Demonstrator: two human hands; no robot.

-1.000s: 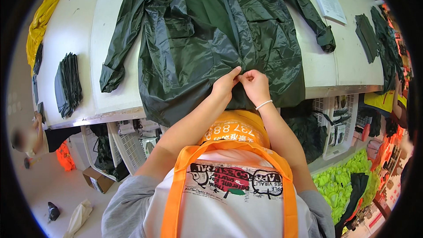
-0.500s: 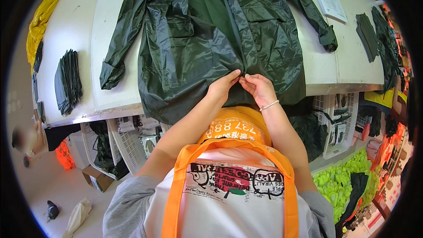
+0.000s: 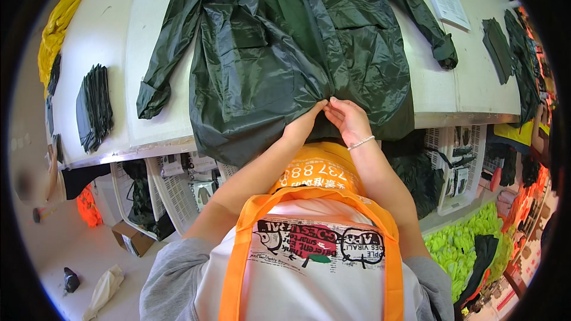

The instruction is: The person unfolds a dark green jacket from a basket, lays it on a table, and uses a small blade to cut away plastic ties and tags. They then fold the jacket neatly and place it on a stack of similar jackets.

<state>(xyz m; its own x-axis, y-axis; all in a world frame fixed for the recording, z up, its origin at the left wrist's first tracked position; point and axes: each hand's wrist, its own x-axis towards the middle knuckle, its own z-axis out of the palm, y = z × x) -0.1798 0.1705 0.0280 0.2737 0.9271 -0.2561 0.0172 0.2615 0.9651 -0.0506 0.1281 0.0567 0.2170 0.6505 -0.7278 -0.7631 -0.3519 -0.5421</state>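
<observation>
Both hands (image 3: 306, 122) (image 3: 351, 122) pinch the jacket (image 3: 244, 74), hiding the end of its zip (image 3: 327, 78).

Left hand (image 3: 305, 123) and right hand (image 3: 351, 122) pinch a green jacket (image 3: 253, 74) (glossy and creased).

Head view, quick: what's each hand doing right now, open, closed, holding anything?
Left hand: closed, pinching the dark green jacket near the lower end of the zipper.
Right hand: closed, pinching at the same spot; exact part held cannot be told.

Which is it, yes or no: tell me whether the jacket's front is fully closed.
No: the dark green jacket gapes open down its front, above the left hand and right hand.
</observation>
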